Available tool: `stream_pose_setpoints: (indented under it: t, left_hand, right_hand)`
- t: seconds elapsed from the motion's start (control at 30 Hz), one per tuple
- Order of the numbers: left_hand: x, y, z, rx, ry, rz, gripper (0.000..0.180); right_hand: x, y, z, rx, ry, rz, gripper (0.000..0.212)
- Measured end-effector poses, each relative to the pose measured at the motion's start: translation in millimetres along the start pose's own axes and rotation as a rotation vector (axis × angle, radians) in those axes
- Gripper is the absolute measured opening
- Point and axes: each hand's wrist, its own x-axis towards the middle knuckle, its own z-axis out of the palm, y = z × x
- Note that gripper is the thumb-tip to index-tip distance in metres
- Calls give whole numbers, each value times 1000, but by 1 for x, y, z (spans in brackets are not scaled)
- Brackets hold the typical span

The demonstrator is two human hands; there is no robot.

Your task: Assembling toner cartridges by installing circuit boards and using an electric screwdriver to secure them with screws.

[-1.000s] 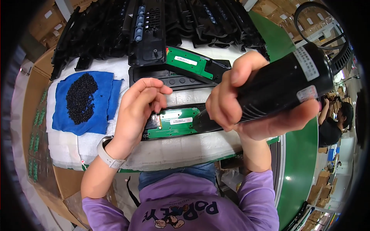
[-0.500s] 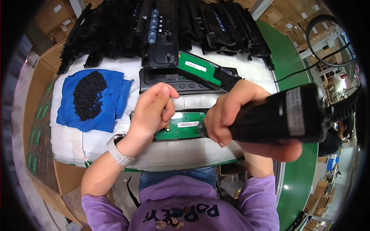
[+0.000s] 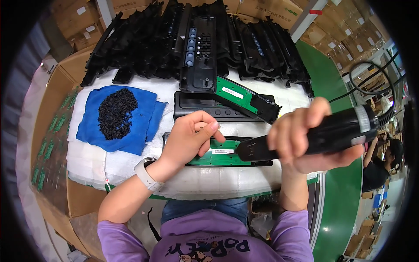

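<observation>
My right hand [image 3: 297, 136] grips a black corded electric screwdriver [image 3: 338, 131], some fingers lifted off its top. The tool's nose points left, and its thin bit is over a green circuit board [image 3: 198, 160]. That board lies in a long, narrow black housing [image 3: 262, 163] in front of me. Above the board's left part is my left hand [image 3: 187, 135], fingers curled and thumb pressed to the index finger. A tiny dark speck shows by its fingers, too small to name. At the left, small black screws [image 3: 114, 114] lie heaped on a blue cloth [image 3: 150, 114].
Behind the board lies a black panel with round buttons [image 3: 196, 107], crossed by another housing with a green board [image 3: 248, 101]. Many black housings [image 3: 144, 48] are piled at the back. A cable loop [image 3: 352, 81] hangs at the right, near a green surface [image 3: 338, 174]. Another person [image 3: 379, 168] is beyond.
The whole view has shifted, so the table appears further right and lower. My right hand's fingers have loosened and risen, baring the screwdriver's nose. My left hand remains curled over the board.
</observation>
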Motion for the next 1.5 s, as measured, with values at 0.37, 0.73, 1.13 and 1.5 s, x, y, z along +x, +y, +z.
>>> stream_pose_setpoints:
  t: [0.37,0.73,1.13,1.5]
  left_hand:
    - [-3,5,2,95,-74,3,15]
    - [-5,5,3,65,-85,-28,13]
    - [-3,12,2,122,-87,-82,11]
    - [-6,13,7,235,-250,-74,13]
  right_hand:
    - [-4,-7,-1,-22,298,-243,79]
    - [-8,-7,1,-89,268,-236,80]
    - [-5,-5,7,-151,223,-228,65]
    - [-4,-10,0,-42,179,-72,68]
